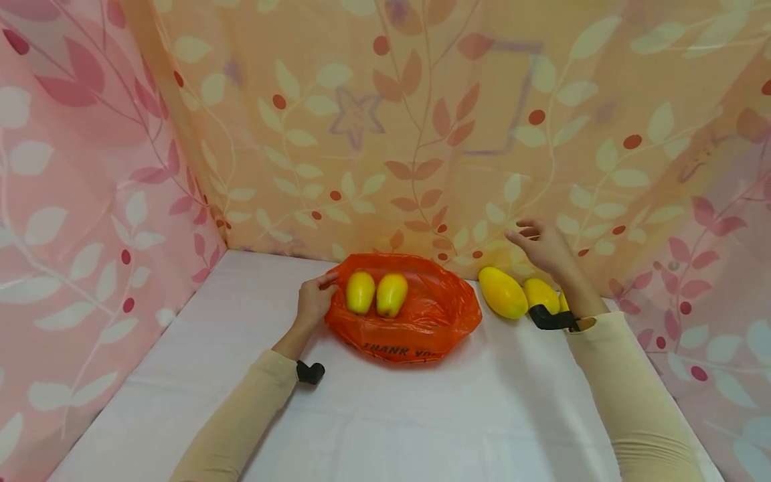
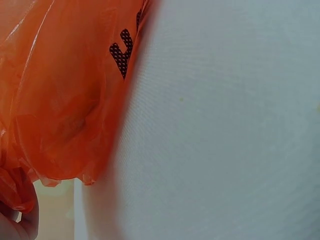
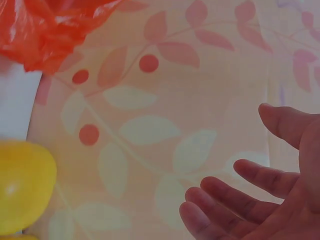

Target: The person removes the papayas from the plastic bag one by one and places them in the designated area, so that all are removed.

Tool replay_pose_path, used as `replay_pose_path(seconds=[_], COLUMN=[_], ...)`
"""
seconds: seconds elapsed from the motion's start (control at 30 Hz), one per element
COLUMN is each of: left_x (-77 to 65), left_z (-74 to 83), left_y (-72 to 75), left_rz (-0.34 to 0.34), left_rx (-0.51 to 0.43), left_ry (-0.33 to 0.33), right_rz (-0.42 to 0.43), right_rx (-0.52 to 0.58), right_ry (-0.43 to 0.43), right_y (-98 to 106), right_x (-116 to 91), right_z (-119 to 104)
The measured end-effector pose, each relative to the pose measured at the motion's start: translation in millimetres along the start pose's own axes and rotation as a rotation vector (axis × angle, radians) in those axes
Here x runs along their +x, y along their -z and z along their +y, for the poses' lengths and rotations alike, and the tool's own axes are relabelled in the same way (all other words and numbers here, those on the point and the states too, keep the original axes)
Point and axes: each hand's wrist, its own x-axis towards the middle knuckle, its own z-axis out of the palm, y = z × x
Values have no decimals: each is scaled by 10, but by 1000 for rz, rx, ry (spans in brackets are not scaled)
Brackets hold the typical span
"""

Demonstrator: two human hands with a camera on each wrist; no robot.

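An orange plastic bag (image 1: 421, 321) lies open on the white table (image 1: 385, 415), with two yellow mangoes (image 1: 360, 292) (image 1: 391, 294) inside it. My left hand (image 1: 313, 301) grips the bag's left edge; the left wrist view shows the bag (image 2: 65, 100) close up. My right hand (image 1: 539, 244) hovers open in the air above more yellow mangoes (image 1: 502, 292) (image 1: 540, 294) lying right of the bag. The right wrist view shows its fingers (image 3: 250, 195) relaxed and empty, a mango (image 3: 22, 185) at lower left.
Leaf-patterned curtains (image 1: 421, 134) wall in the table at the back and on both sides. A third mango peeks out behind my right wrist. Bare white tabletop stretches in front of the bag.
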Motion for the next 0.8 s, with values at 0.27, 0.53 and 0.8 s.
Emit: replay_pose_path(seconds=[0.27, 0.53, 0.8], left_x=[-14, -32, -26], left_z=[13, 5, 28], left_y=[-12, -20, -15], left_rz=[2, 8, 10], left_rx=[-1, 7, -13], left_ry=[-1, -9, 4], right_rz=[-10, -22, -61], right_rx=[39, 66, 104], right_ry=[31, 22, 55], right_y=[-208, -399, -571], right_x=[44, 85, 148], right_z=[-120, -237, -345])
